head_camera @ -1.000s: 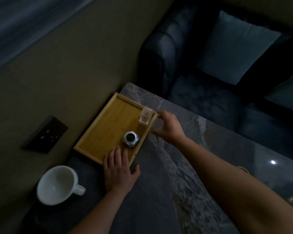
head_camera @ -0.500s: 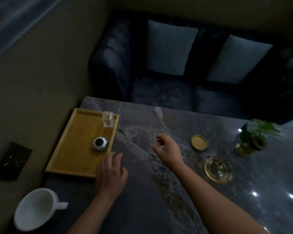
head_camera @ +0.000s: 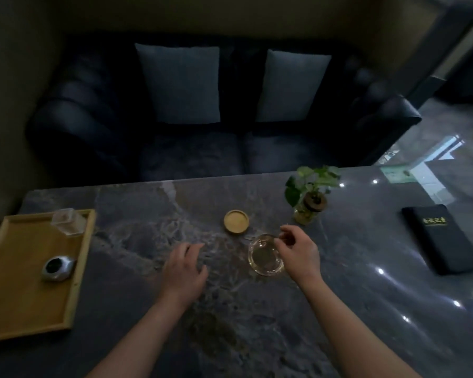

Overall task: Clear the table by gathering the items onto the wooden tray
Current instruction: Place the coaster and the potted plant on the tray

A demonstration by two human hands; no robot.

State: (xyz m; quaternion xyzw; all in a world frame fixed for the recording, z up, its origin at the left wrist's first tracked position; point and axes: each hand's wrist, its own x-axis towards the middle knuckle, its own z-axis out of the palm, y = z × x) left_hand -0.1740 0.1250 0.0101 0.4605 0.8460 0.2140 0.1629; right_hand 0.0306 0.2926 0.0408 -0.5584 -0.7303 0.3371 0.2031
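- The wooden tray (head_camera: 19,304) sits at the left end of the dark marble table (head_camera: 257,323), a pale bamboo rectangle with a raised rim.
- Two things already lie in it: a small clear plastic box (head_camera: 66,221) in the far right corner, and a squat silver container (head_camera: 57,268) with a dark top against the right rim.
- Out on the table, well apart from the tray, a clear glass ashtray (head_camera: 265,259) sits near the middle, round and thick-walled, faintly yellow in this dim light.
- Just beyond it and to the left lies a round wooden coaster (head_camera: 236,221), flat on the marble.
- A small green plant in a glass jar (head_camera: 309,199) stands further back on the right, and a black menu folder (head_camera: 443,238) with gold lettering lies near the right edge.
- The left hand (head_camera: 185,268) is spread palm down over bare marble, fingers loosely apart, holding nothing; whether it rests on the surface or hovers just above it I cannot tell.
- The right hand (head_camera: 298,252) is over the right side of the ashtray, fingers curled and thumb bent in towards the rim, half closed. It looks to be at the rim, but the blur leaves it unclear whether it actually grips the glass.
- Behind the table stands a dark sofa (head_camera: 93,126) with two grey cushions (head_camera: 180,83).
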